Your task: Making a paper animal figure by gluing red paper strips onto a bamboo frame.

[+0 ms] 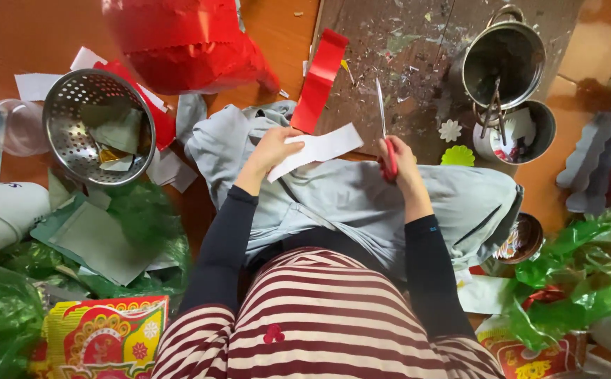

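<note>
1. Above the lap, over a rumpled grey-blue cloth jacket [361,196], the left hand [271,151] pinches one end of a white paper strip with a zigzag lower edge [317,149]; the strip slants up toward the right hand.
2. The right hand [400,163] is clenched around the red handles of a pair of steel scissors [384,133], whose blades point up and away, just beside the strip's free end.
3. A folded strip of glossy red paper [319,77] lies just beyond the left hand, leaning over the jacket's edge onto a paint-speckled brown board [403,56].
4. On the board's right side stand a steel pot with loop handles [505,52] and a smaller metal tin holding tools [523,130]; a white paper flower [450,130] and a green one [457,156] lie near them.
5. To the left sit a perforated steel colander holding paper scraps [98,126], grey-green paper sheets [102,238] and crumpled green plastic film [3,316].
6. A crumpled red foil sheet [186,42] is cut off by the top edge.
7. The scissors' handles are mostly hidden inside the right fist.
</note>
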